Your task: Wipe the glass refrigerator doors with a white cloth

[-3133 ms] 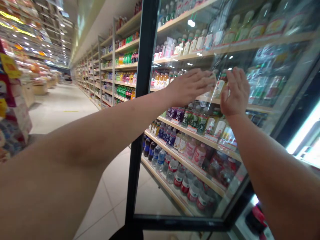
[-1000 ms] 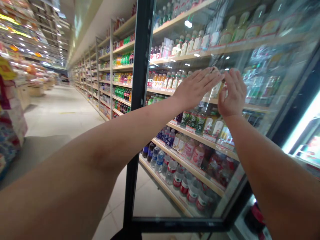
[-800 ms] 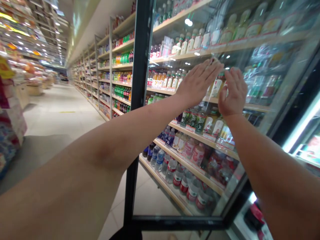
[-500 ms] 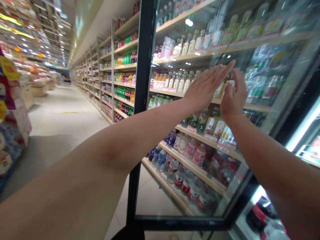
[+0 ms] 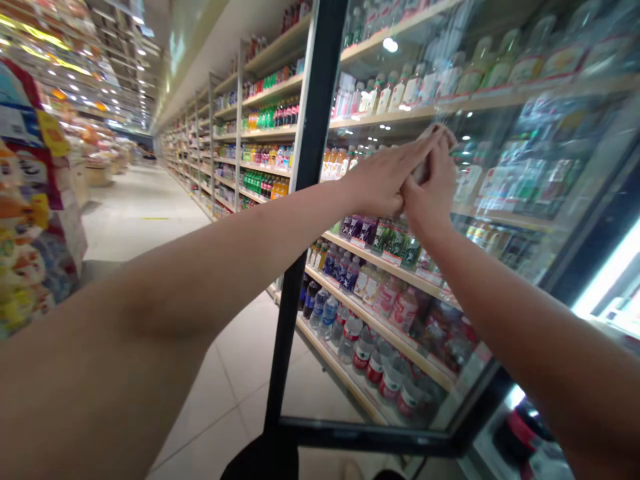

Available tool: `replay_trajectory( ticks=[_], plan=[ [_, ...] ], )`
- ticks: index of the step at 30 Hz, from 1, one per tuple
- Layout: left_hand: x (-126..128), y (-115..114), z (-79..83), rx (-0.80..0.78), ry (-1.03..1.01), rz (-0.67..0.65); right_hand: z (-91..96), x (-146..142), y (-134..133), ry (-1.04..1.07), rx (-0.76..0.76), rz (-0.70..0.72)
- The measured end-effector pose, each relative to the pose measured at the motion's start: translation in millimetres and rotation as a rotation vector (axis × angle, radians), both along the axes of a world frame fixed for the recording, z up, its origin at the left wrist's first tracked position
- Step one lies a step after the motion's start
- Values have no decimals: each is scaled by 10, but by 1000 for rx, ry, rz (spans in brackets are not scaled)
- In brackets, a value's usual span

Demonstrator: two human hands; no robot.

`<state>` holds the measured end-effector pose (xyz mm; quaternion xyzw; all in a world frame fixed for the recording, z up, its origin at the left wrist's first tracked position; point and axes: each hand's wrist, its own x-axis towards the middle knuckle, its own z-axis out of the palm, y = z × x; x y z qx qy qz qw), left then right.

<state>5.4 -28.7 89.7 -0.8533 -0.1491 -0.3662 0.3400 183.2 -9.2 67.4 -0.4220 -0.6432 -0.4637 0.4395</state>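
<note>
In the head view my left hand [image 5: 377,183] reaches across the glass door [image 5: 345,407], its fingers stretched out up and to the right. My right hand [image 5: 434,187] comes up from the lower right, fingers extended and thumb apart, against the left hand. Their fingertips overlap in front of the pane, blurred by motion. Whether they press on the glass I cannot tell. A small grey patch shows between the two hands, too unclear to name. The door stands swung out in its black frame [image 5: 286,360], with bottles visible through and reflected in it.
Drink shelves [image 5: 270,127] run back along the aisle. Tiled floor [image 5: 127,207] stretches away on the left beside stacked colourful packages [image 5: 30,220]. A lit cooler [image 5: 613,287] with bottles [image 5: 525,433] lies at the right edge. Something black [image 5: 265,457] shows at the bottom.
My right hand has moved left and met my left hand, where a gap was before. My left hand has shifted slightly left and down. The view has turned a little to the left.
</note>
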Motion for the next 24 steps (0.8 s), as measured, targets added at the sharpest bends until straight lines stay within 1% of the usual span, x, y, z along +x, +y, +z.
replay_trajectory(
  ticks=[1,3,5,6,8,11,13,15,18,20,22,24],
  plan=[
    [-52,12,31,-18,-39,3,18,-40,-29,72,3,12],
    [-135,50,99,-15,-208,35,4,-133,-90,168,-5,51],
    [-182,110,149,18,-409,85,-113,-225,-152,148,-9,97],
    [-190,149,159,31,-479,107,-215,-262,-182,120,-5,119],
    [-181,241,142,39,-530,118,-496,-305,-236,65,7,154],
    [-137,383,61,53,-504,51,-955,-288,-299,-29,-19,168],
    [-115,445,9,70,-506,22,-1150,-240,-330,-91,-51,155],
    [-110,463,-23,76,-515,21,-1207,-192,-353,-140,-69,122],
    [-126,436,-36,73,-516,15,-1147,-165,-377,-180,-78,68],
    [-137,420,-31,72,-512,7,-1140,-190,-389,-195,-83,67],
    [-139,421,-24,76,-509,-5,-1213,-241,-401,-204,-81,84],
    [-130,436,-17,81,-514,-6,-1328,-297,-408,-233,-96,92]
  ],
)
